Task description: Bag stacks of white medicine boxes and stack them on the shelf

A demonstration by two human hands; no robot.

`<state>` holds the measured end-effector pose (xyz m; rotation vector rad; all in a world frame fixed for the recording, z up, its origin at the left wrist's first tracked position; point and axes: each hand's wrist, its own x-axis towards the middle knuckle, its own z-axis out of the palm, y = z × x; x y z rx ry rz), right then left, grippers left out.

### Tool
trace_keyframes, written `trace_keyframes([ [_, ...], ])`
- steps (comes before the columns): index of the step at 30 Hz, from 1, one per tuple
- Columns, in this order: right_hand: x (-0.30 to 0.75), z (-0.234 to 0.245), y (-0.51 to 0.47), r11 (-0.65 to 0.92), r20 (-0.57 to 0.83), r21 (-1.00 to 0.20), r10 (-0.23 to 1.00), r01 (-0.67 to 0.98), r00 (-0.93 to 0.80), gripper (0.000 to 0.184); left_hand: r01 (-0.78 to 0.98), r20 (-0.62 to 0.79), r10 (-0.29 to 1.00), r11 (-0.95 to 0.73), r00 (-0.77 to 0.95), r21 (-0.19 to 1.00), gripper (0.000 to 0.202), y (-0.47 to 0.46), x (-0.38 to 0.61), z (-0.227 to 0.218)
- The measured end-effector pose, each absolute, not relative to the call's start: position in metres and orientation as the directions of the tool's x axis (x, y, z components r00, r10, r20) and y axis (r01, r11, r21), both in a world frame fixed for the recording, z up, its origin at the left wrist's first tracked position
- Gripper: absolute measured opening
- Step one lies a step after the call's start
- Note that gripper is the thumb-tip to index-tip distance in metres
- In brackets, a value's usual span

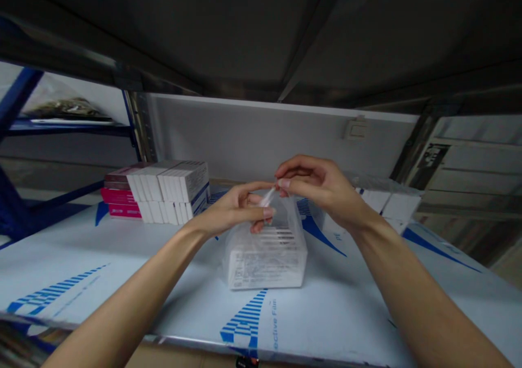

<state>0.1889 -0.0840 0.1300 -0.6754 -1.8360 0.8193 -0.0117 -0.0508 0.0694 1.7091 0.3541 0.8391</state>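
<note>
Plastic, thin and clear, makes up the bag (285, 216) drawn around a block of white cartons (267, 267) that sits flat on the shelf (122, 259), about midway across and a little back from the front edge. Both hands meet at the bag's gathered top. The left hand (234, 213) has its grip closed to a pinch, thumb and fingertips on a twist of film. The right hand (322, 186) pinches the same twist from the other side, fingers curled in tight.

I would judge the film slippery and easy to tear or stretch, so it offers hold only where it is bunched. The cartons look light but stiff, with corners that would crush. Taking the block by its two short sides seems the safer hold, rather than by the neck of the bag.

Room is good in front and to the near left. A stack of white boxes (175, 188) with pink boxes (120, 197) beside it stands well apart at the back left, and another wrapped bundle (387, 199) lies near the right wrist. The back panel (253, 139) is close behind, and the deck above (244, 31) hangs low, so lifting height looks short
</note>
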Motion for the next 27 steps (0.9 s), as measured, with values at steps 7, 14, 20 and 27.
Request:
trace_keyframes([
  [7,0.17,0.125,-0.071,0.707,0.482,-0.65,0.667,0.279,-0.568,0.016,0.002,0.272,0.522,-0.466,0.809,0.885,0.042,-0.047,0.007,0.062],
  [14,0.19,0.086,-0.059,0.81,0.743,-0.381,0.555,0.447,-0.373,0.013,-0.149,0.35,0.631,-0.349,0.693,0.925,0.045,-0.036,0.005,0.036],
  [20,0.199,0.055,-0.057,0.741,0.702,-0.599,0.668,0.304,-0.246,0.02,-0.142,0.324,0.68,-0.311,0.658,0.94,0.036,-0.04,0.006,0.037],
  [27,0.201,0.052,-0.07,0.815,0.743,-0.513,0.578,0.267,-0.336,0.009,-0.144,0.292,0.766,-0.256,0.572,0.956,0.035,-0.045,0.003,0.046],
])
